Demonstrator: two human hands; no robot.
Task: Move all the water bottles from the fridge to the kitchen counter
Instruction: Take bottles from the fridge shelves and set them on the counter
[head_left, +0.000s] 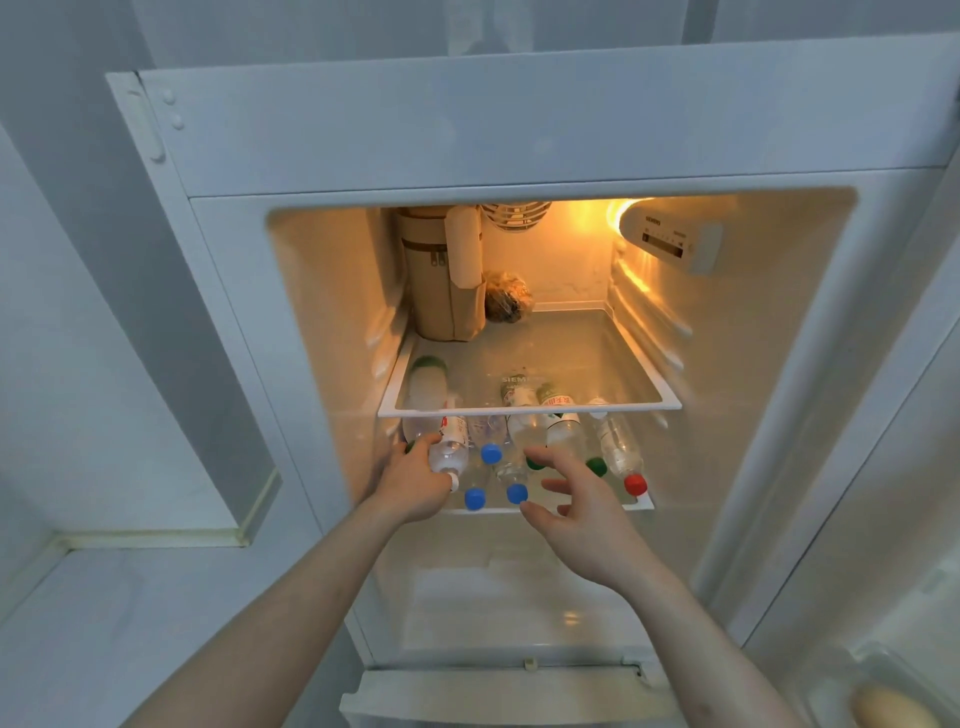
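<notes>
1. Head view: the fridge (519, 130) is standing open, and bottles are lying on their sides on the lower shelf (641, 503), caps facing out.
2. The left hand (415, 483) is gripping a white-capped bottle (451, 452) at the shelf's left end, fingers curling round it.
3. The right hand (576, 512) is hovering just before a blue-capped bottle (514, 475), fingers (545, 458) spreading, holding nothing.
4. A red-capped bottle (623, 454) is lying at the right end.
5. A beige bag (447, 280) is standing on the upper shelf (530, 410).
</notes>
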